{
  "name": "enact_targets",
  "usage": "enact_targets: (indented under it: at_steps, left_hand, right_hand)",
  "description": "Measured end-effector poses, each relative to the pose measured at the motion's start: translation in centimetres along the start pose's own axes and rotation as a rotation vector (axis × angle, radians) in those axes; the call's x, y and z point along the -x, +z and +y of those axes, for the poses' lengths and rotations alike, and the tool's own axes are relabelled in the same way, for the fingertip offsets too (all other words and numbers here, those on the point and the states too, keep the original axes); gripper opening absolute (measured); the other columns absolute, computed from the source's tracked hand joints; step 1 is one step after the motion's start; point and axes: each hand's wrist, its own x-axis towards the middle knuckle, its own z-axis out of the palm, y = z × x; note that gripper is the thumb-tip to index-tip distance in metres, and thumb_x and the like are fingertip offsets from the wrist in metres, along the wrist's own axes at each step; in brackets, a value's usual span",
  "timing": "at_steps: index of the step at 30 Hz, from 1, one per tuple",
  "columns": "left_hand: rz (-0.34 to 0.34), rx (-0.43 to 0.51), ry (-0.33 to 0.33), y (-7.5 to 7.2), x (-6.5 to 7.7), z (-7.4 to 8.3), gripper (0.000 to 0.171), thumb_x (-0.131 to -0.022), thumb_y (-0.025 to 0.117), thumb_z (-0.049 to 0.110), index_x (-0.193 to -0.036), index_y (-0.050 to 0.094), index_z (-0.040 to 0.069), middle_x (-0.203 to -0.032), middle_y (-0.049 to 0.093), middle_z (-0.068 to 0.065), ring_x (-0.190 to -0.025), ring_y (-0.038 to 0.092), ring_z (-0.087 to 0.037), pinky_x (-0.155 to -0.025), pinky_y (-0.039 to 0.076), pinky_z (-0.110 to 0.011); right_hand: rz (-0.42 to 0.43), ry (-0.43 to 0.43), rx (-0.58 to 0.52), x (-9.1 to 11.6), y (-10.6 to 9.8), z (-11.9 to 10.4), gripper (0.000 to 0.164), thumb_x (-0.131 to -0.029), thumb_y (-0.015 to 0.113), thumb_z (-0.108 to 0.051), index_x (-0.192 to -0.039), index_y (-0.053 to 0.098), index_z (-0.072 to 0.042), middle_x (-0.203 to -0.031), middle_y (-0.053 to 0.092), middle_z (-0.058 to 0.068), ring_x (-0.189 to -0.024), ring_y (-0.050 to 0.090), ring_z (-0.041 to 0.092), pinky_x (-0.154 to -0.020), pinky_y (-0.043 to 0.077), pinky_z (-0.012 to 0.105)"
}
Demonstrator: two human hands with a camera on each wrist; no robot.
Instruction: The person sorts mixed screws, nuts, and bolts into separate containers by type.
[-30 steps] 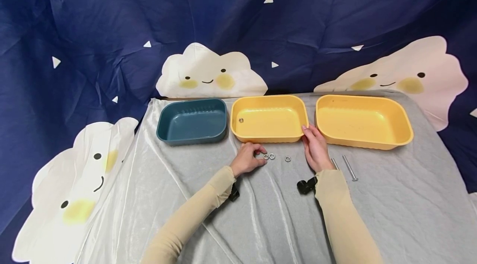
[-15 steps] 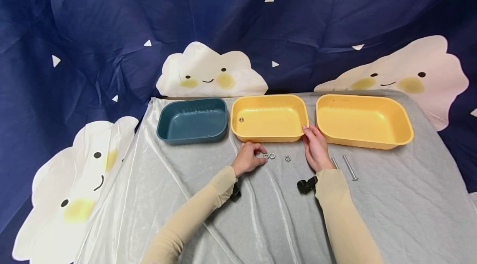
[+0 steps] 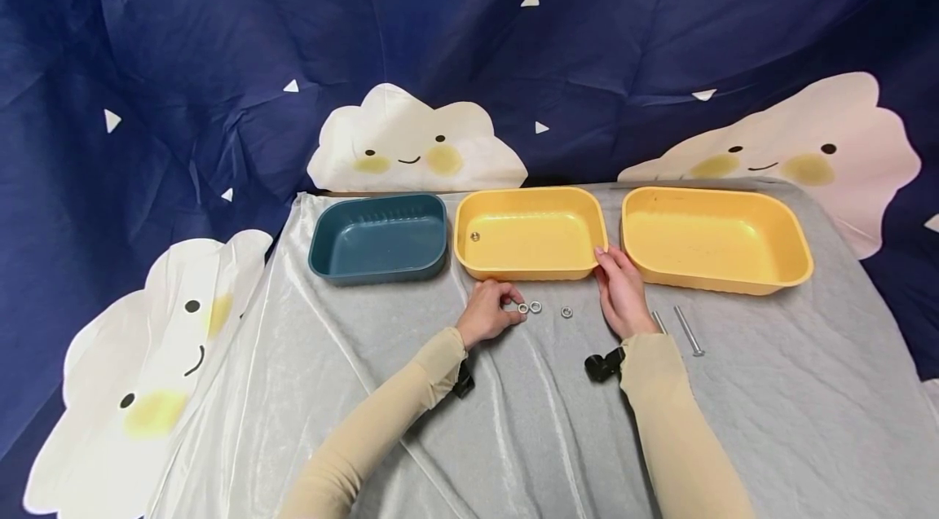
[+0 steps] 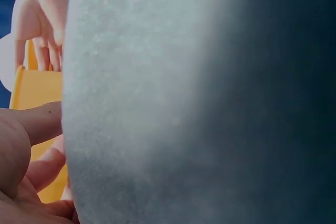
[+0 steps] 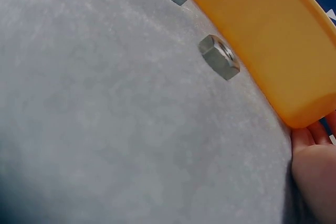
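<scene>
Beside the middle yellow bin (image 3: 530, 274), my left hand (image 3: 487, 312) pinches a small hex nut (image 3: 523, 308) between thumb and index finger, low over the cloth. A second nut (image 3: 536, 307) lies right against it, and a third nut (image 5: 219, 56) sits apart to the right. My right hand (image 3: 621, 291) grips the near right corner of the middle bin, thumb at the rim, with the fingers partly hidden in the right wrist view. One more nut (image 3: 474, 236) is inside that bin. The left wrist view is mostly blocked by blurred grey cloth.
A dark teal bin (image 3: 377, 273) stands to the left and a larger yellow bin (image 3: 719, 284) to the right. Two bolts lie on the grey cloth (image 3: 543, 437) by my right wrist; one bolt (image 3: 688, 331) shows fully. A blue curtain (image 3: 469, 22) hangs behind.
</scene>
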Motion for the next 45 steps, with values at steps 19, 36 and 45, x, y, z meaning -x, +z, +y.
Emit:
enact_targets:
  at_steps: [19, 36, 45]
  left_hand:
    - [0.008, -0.011, -0.017, -0.01, -0.12, 0.12, 0.015, -0.073, 0.081, 0.019, -0.081, 0.072, 0.011, -0.077, 0.064, -0.005, -0.073, 0.046, -0.010, -0.079, 0.032, -0.024]
    - [-0.029, -0.006, -0.064, -0.29, -0.08, 0.49, 0.015, -0.075, 0.080, 0.021, -0.080, 0.071, 0.011, -0.080, 0.067, -0.002, -0.077, 0.049, -0.011, -0.080, 0.036, -0.024]
    - [-0.055, 0.061, -0.081, -0.73, 0.03, 0.53, 0.016, -0.076, 0.080, 0.020, -0.081, 0.069, 0.010, -0.079, 0.067, -0.001, -0.074, 0.050, -0.008, -0.072, 0.041, -0.020]
  right_hand:
    - [0.007, 0.001, -0.011, 0.05, 0.08, -0.05, 0.042, -0.096, 0.059, -0.014, -0.134, 0.048, -0.003, -0.136, 0.045, 0.001, -0.123, 0.046, 0.009, -0.113, 0.030, 0.024]
    - [0.003, 0.004, -0.011, 0.17, 0.06, -0.07, 0.036, -0.096, 0.059, -0.014, -0.130, 0.051, -0.005, -0.132, 0.046, -0.001, -0.120, 0.046, 0.009, -0.113, 0.030, 0.025]
    - [0.005, 0.000, 0.005, 0.15, 0.08, -0.10, 0.039, -0.096, 0.059, -0.015, -0.132, 0.050, -0.005, -0.131, 0.047, -0.001, -0.118, 0.047, 0.009, -0.110, 0.033, 0.023]
